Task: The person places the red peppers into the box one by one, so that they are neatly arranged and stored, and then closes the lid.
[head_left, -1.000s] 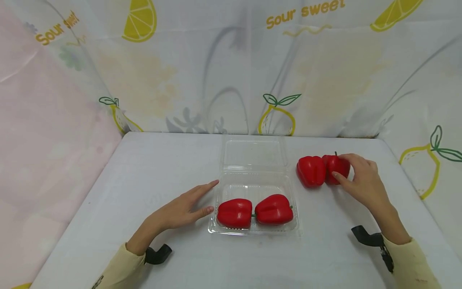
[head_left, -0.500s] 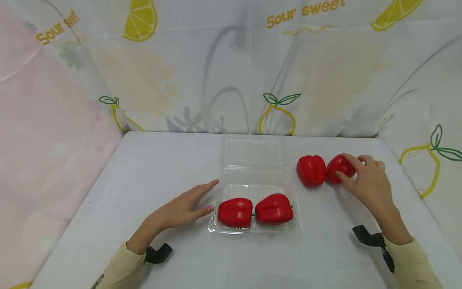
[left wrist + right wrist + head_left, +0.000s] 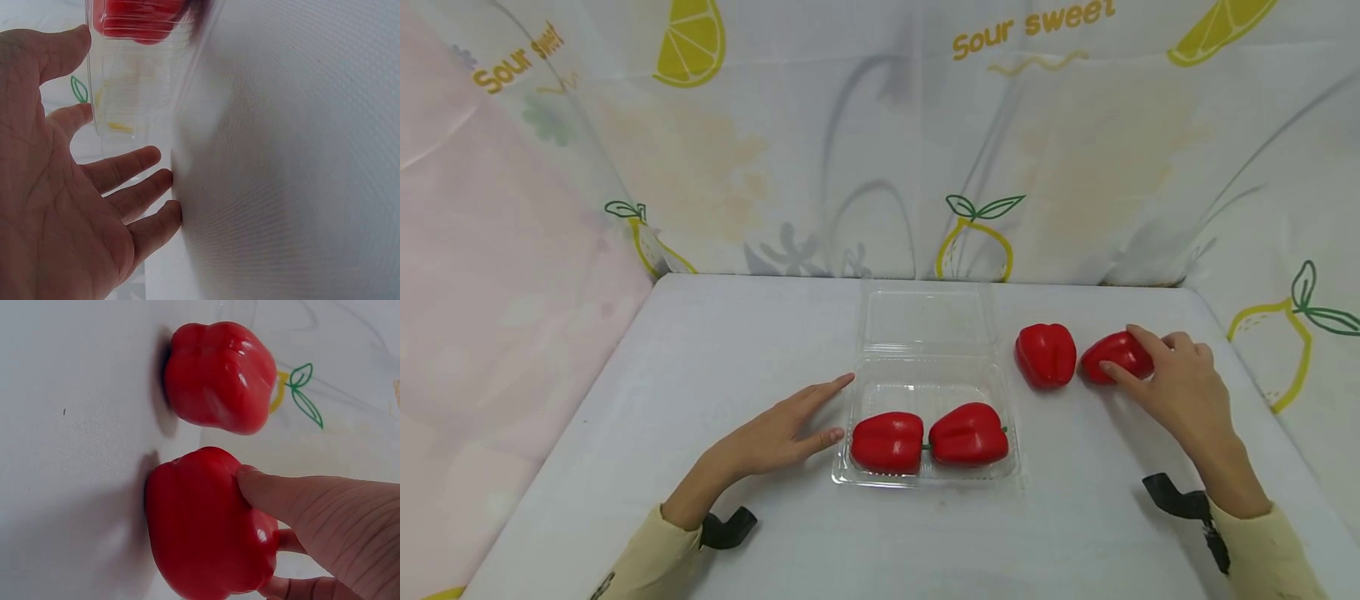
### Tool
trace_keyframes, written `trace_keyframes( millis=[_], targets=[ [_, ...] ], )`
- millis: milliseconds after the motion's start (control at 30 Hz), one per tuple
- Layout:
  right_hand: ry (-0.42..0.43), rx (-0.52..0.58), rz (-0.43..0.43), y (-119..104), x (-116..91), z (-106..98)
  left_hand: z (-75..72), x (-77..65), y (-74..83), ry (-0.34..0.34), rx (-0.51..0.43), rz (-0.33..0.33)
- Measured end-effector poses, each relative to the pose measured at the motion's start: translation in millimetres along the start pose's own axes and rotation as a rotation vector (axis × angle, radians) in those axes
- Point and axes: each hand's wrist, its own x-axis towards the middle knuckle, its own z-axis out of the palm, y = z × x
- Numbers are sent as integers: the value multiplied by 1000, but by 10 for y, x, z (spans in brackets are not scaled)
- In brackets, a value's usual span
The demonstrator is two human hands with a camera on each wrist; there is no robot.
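Observation:
My right hand (image 3: pixel 1183 387) grips a red bell pepper (image 3: pixel 1116 357) between thumb and fingers at the right of the table. In the right wrist view the thumb presses that pepper's (image 3: pixel 206 525) near side. Just left of it stands another red bell pepper (image 3: pixel 1047 357), apart from it. My left hand (image 3: pixel 775 433) lies with straight, spread fingers at the left side of a clear plastic clamshell box (image 3: pixel 925 392). The left wrist view shows its thumb and index fingertips right at the box wall (image 3: pixel 134 75). Two more red peppers (image 3: pixel 887 443) lie on their sides in the box's front half.
The box's clear lid (image 3: pixel 927 321) lies folded back behind it on the white table (image 3: pixel 737 325). A printed fabric backdrop (image 3: pixel 820 150) with lemons rises at the table's back edge. Black straps (image 3: pixel 1176 498) sit at both wrists.
The right hand has moved a little to the right with its pepper, tipping it from upright onto its side. A gap has opened between it and the neighbouring pepper. The left hand stays put.

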Motion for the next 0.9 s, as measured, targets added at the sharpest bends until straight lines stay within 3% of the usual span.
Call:
trace_keyframes(
  millis=[900],
  targets=[
    [-45, 50, 28, 112, -53, -39, -3, -13, 5, 6, -6, 14]
  ],
)
